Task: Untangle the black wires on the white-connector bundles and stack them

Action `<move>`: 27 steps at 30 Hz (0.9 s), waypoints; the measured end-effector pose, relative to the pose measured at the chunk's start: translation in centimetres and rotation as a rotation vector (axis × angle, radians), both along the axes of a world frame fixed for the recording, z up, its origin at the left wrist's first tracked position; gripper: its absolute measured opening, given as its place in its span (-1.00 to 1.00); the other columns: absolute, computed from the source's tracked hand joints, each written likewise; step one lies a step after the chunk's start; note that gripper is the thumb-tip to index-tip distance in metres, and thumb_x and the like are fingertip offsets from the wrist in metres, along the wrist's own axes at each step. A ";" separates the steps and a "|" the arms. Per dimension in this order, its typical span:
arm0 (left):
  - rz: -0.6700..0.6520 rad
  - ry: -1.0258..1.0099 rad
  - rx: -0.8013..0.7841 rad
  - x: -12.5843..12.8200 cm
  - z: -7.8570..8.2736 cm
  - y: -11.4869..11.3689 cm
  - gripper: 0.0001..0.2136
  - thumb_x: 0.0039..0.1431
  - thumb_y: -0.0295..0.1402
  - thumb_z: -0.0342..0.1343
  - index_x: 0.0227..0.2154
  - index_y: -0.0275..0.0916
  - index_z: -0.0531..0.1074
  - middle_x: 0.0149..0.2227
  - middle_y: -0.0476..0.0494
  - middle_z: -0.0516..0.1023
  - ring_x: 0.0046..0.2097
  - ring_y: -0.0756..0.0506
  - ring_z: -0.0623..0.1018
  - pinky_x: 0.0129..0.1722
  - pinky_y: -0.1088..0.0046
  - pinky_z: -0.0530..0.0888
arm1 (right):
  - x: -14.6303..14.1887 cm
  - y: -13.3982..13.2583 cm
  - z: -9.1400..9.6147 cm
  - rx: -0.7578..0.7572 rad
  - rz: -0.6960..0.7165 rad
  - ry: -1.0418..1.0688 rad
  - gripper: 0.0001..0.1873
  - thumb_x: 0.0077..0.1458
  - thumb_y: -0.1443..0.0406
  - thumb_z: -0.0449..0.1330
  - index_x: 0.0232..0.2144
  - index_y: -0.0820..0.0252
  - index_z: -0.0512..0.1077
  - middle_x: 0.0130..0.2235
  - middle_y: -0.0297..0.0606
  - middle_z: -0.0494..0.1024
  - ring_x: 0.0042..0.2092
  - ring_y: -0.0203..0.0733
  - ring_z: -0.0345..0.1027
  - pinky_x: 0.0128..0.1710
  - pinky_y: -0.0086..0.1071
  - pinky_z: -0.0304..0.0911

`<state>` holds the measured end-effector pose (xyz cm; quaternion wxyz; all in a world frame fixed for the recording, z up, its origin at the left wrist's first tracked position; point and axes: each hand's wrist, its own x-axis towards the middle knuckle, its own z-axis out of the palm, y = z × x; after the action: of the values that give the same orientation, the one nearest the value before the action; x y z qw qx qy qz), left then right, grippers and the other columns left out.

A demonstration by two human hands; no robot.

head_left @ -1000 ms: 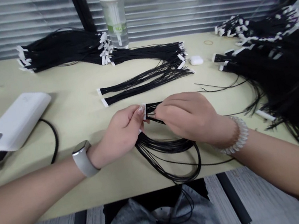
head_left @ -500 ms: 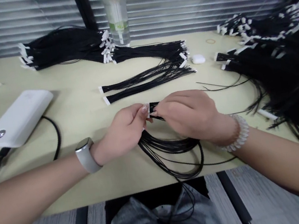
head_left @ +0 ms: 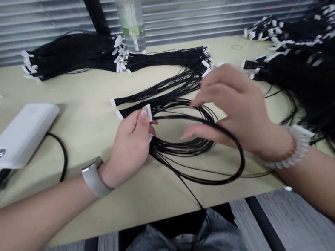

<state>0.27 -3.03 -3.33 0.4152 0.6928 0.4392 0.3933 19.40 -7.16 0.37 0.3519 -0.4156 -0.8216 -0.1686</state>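
My left hand pinches the white connector ends of a looped bundle of black wires above the table. The bundle curves out to the right in wide loops, and some thin strands hang toward my lap. Beside those loops, my right hand has its thumb and fingers spread apart, with nothing gripped between them. One thick loop of the wires passes close by its thumb; whether they touch I cannot tell. Just behind my left hand lie two flat wire bundles with white ends.
A large heap of black wires covers the table's right side. At the back stand a clear bottle and a thick wire bundle. A white power bank with a black cable lies at left. The table edge is near my lap.
My right hand has let go of the wires near the connector, opened and moved right. My left hand has shifted slightly left and up with the bundle, whose loops now spread wider.
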 end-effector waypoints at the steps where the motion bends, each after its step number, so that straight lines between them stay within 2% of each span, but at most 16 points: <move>1: 0.029 -0.033 -0.005 0.0 -0.1 0.1 -0.66 0.21 -0.15 -0.18 -0.56 -0.25 0.25 -0.60 0.00 0.29 -0.55 0.04 0.27 -0.56 0.52 0.22 | -0.1 -0.3 0.4 -0.004 -0.027 0.058 -0.68 -0.07 0.08 0.19 -0.51 0.23 0.30 -0.44 -0.27 0.29 -0.36 -0.31 0.19 -0.38 -0.39 0.17; 2: 0.050 -0.061 -0.011 0.0 -0.2 0.1 -0.66 0.21 -0.14 -0.17 -0.55 -0.25 0.27 -0.60 0.00 0.30 -0.56 0.04 0.27 -0.57 0.51 0.22 | -0.3 -0.5 0.8 -0.054 -0.050 0.099 -0.64 -0.04 0.07 0.17 -0.61 0.23 0.24 -0.53 -0.32 0.23 -0.44 -0.36 0.13 -0.46 -0.42 0.11; 4: 0.081 -0.100 -0.019 0.1 -0.3 0.2 -0.66 0.20 -0.14 -0.15 -0.55 -0.24 0.28 -0.59 -0.01 0.32 -0.56 0.04 0.27 -0.57 0.51 0.22 | -0.6 -1.0 1.2 -0.283 -0.051 0.114 -0.52 0.02 0.06 0.10 -0.72 0.23 0.09 -0.66 -0.40 0.08 -0.57 -0.44 -0.04 -0.59 -0.45 -0.04; 7: 0.113 -0.148 -0.029 0.1 -0.5 0.2 -0.66 0.20 -0.15 -0.15 -0.57 -0.24 0.27 -0.60 0.00 0.31 -0.56 0.04 0.28 -0.58 0.52 0.22 | -1.1 -1.4 1.0 -0.663 -0.004 0.187 -0.64 0.03 0.06 0.09 -0.56 0.21 0.19 -0.64 -0.45 0.17 -0.59 -0.47 0.01 -0.64 -0.51 0.01; 8: 0.123 -0.166 -0.031 0.1 -0.5 0.3 -0.66 0.20 -0.15 -0.14 -0.57 -0.24 0.27 -0.61 0.00 0.30 -0.57 0.05 0.27 -0.59 0.51 0.21 | -1.1 -1.5 0.9 -0.721 0.005 0.279 -0.68 0.01 0.06 0.11 -0.41 0.19 0.22 -0.59 -0.45 0.23 -0.57 -0.46 0.08 -0.62 -0.53 0.08; 10: 0.134 -0.189 -0.026 0.1 -0.7 0.4 -0.66 0.20 -0.14 -0.15 -0.57 -0.24 0.28 -0.62 0.01 0.28 -0.57 0.05 0.24 -0.59 0.50 0.19 | -1.2 -1.4 0.8 -0.747 -0.013 0.475 -0.59 -0.01 0.07 0.13 -0.22 0.19 0.14 -0.54 -0.45 0.28 -0.55 -0.43 0.16 -0.60 -0.53 0.16; 12: 0.145 -0.191 -0.012 0.0 -0.8 0.4 -0.65 0.20 -0.13 -0.15 -0.57 -0.24 0.29 -0.62 0.01 0.27 -0.56 0.04 0.23 -0.57 0.49 0.18 | -1.3 -1.5 1.0 -0.807 -0.029 0.534 -0.67 0.01 0.07 0.10 -0.34 0.20 0.18 -0.59 -0.45 0.25 -0.57 -0.43 0.15 -0.62 -0.53 0.16; 14: 0.147 -0.179 0.002 -0.1 -0.8 0.5 -0.63 0.21 -0.13 -0.16 -0.58 -0.24 0.29 -0.61 0.00 0.29 -0.55 0.04 0.24 -0.55 0.48 0.19 | -1.6 -1.6 1.2 -0.991 0.015 0.498 -0.66 0.05 0.07 0.06 -0.53 0.21 0.19 -0.64 -0.43 0.21 -0.59 -0.43 0.13 -0.63 -0.53 0.16; 16: 0.139 -0.167 0.009 -0.1 -0.7 0.5 -0.63 0.21 -0.15 -0.17 -0.61 -0.24 0.27 -0.60 -0.01 0.29 -0.54 0.04 0.25 -0.54 0.48 0.20 | -2.0 -1.9 1.1 -1.126 0.082 0.552 -0.72 0.05 0.10 0.07 -0.45 0.21 0.24 -0.63 -0.43 0.25 -0.58 -0.42 0.19 -0.62 -0.53 0.20; 17: 0.136 -0.165 0.009 -0.1 -0.7 0.4 -0.63 0.22 -0.16 -0.17 -0.62 -0.24 0.26 -0.61 0.00 0.28 -0.54 0.04 0.24 -0.54 0.48 0.20 | -2.2 -2.0 1.0 -1.116 0.102 0.629 -0.72 0.04 0.12 0.10 -0.29 0.20 0.24 -0.59 -0.43 0.30 -0.57 -0.41 0.23 -0.61 -0.53 0.23; 18: 0.139 -0.168 0.009 0.0 -0.6 0.4 -0.64 0.22 -0.16 -0.17 -0.61 -0.24 0.26 -0.62 0.00 0.27 -0.55 0.04 0.24 -0.55 0.47 0.20 | -2.3 -2.0 0.8 -1.065 0.107 0.717 -0.61 0.03 0.15 0.12 -0.12 0.19 0.17 -0.52 -0.40 0.36 -0.56 -0.39 0.27 -0.59 -0.52 0.26; 20: 0.156 -0.175 0.000 0.0 -0.6 0.4 -0.66 0.22 -0.16 -0.17 -0.58 -0.22 0.27 -0.63 0.01 0.25 -0.56 0.03 0.23 -0.56 0.47 0.19 | -2.3 -1.9 0.4 -0.915 0.101 0.875 -0.44 0.03 0.17 0.13 0.02 0.17 0.01 -0.43 -0.34 0.41 -0.56 -0.38 0.31 -0.59 -0.50 0.27; 21: 0.163 -0.173 -0.006 0.0 -0.6 0.4 -0.66 0.21 -0.15 -0.17 -0.57 -0.22 0.28 -0.63 0.01 0.26 -0.57 0.03 0.23 -0.57 0.47 0.19 | -2.2 -1.8 0.3 -0.872 0.099 0.918 -0.51 0.05 0.17 0.12 -0.02 0.18 0.05 -0.45 -0.34 0.40 -0.58 -0.38 0.29 -0.61 -0.49 0.26; 23: 0.165 -0.171 -0.017 0.0 -0.7 0.4 -0.65 0.21 -0.14 -0.18 -0.57 -0.22 0.28 -0.63 0.00 0.27 -0.57 0.03 0.24 -0.57 0.47 0.20 | -1.8 -1.5 0.2 -0.899 0.082 0.914 -0.74 0.07 0.14 0.08 -0.29 0.20 0.20 -0.57 -0.40 0.33 -0.63 -0.42 0.23 -0.65 -0.52 0.21; 25: 0.158 -0.166 -0.012 0.0 -0.8 0.5 -0.63 0.22 -0.14 -0.19 -0.60 -0.23 0.26 -0.61 -0.01 0.29 -0.55 0.04 0.26 -0.55 0.48 0.22 | -1.5 -1.4 0.2 -1.081 0.106 0.779 -0.69 0.06 0.14 0.08 -0.55 0.23 0.17 -0.67 -0.45 0.21 -0.65 -0.46 0.16 -0.67 -0.58 0.15; 27: 0.144 -0.160 0.004 -0.1 -0.8 0.5 -0.62 0.22 -0.15 -0.19 -0.62 -0.24 0.25 -0.57 -0.01 0.31 -0.52 0.04 0.28 -0.53 0.49 0.23 | -1.5 -1.4 0.2 -1.313 0.172 0.584 -0.64 0.05 0.16 0.09 -0.64 0.25 0.15 -0.68 -0.45 0.19 -0.64 -0.49 0.16 -0.69 -0.62 0.09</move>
<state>0.19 -2.55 -4.13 0.4182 0.6267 0.4524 0.4771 17.94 -8.61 0.56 0.2466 -0.5033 -0.6556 0.5059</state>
